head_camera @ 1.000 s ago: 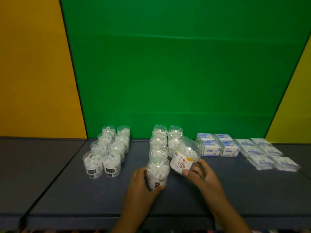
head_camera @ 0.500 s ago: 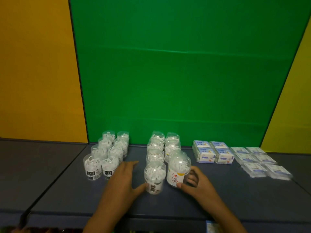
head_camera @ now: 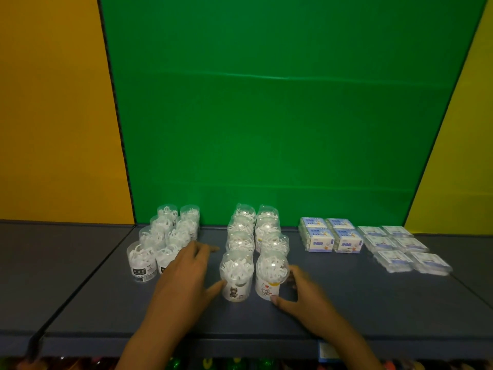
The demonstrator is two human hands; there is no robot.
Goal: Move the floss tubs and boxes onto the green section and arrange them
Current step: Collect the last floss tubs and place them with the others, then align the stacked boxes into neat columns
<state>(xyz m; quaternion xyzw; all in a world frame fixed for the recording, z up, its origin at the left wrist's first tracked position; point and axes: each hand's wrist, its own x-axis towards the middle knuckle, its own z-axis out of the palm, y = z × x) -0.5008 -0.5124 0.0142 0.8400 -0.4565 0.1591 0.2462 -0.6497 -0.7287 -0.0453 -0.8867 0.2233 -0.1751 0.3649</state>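
Seemingly most is arranged: tubs [head_camera: 253, 236] and boxes [head_camera: 330, 237] are lined before the green section [head_camera: 266, 116]; the front two tubs are touched by spread left hand [head_camera: 186, 276] and right hand [head_camera: 301, 292].

Sixteen floss tubs [head_camera: 236, 275] — four blue boxes [head_camera: 331, 238] — six flat packs [head_camera: 405, 249].

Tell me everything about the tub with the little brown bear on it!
The bear tub is a clear plastic tub with a domed top, packed with white floss picks. A white label low on its front shows a small brown bear. It stands upright on the dark shelf, at the front of the middle group, beside a tub with a red and white picture. The left hand has its thumb against the tub's lower left side, fingers spread.
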